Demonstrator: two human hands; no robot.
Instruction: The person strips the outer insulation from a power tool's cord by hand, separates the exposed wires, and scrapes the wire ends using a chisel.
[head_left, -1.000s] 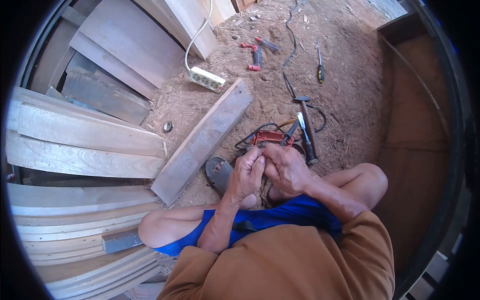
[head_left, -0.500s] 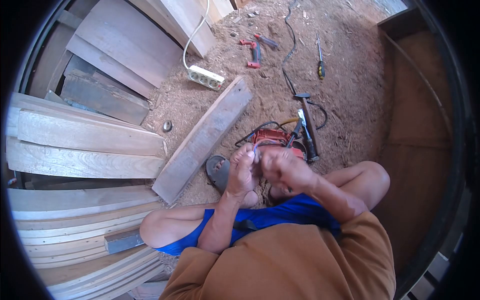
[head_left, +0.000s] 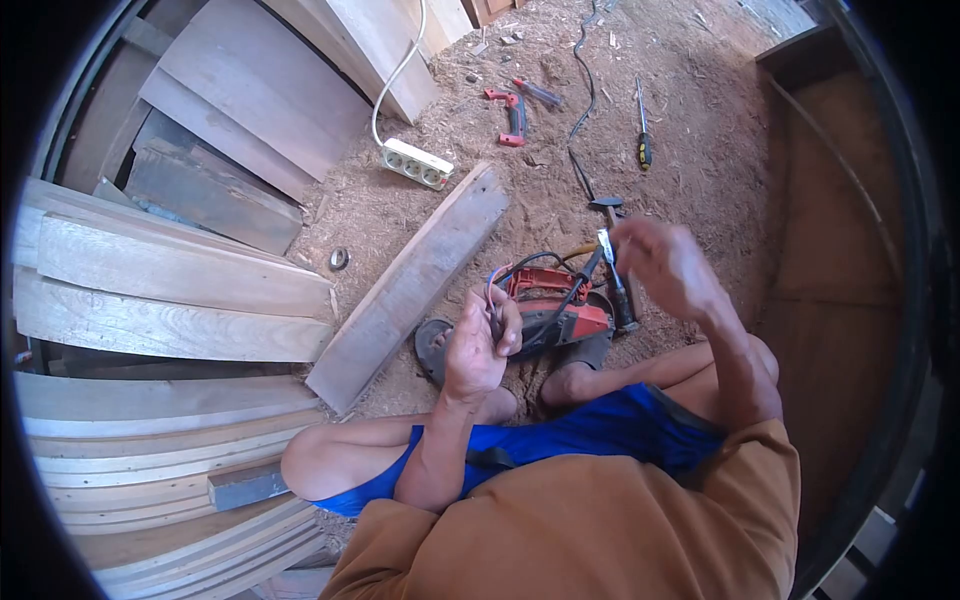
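My left hand [head_left: 478,345] is closed, its thumb and fingers pinching thin wires [head_left: 492,283], one bluish and one reddish, that stick up above the fingertips. Just beyond it, between my feet, lies a red and black power tool [head_left: 580,320] with its housing opened and dark cables around it. My right hand [head_left: 668,268] is raised to the right of the tool, slightly blurred, fingers stretched out and seemingly holding nothing. Beneath and beside that hand are a chisel [head_left: 608,250] and a hammer [head_left: 606,203], whose handle is partly covered.
A wooden beam [head_left: 410,285] lies diagonally on the sawdust-covered ground. Farther off are a white power strip [head_left: 417,166], a red and grey handle piece [head_left: 514,118], a yellow-black screwdriver [head_left: 643,150] and a tape roll [head_left: 339,258]. Stacked boards [head_left: 170,320] fill the left side.
My right hand has left my left hand and moved right and away from me, its fingers opening. The left hand has shifted slightly left and keeps the wires. More of the tool shows.
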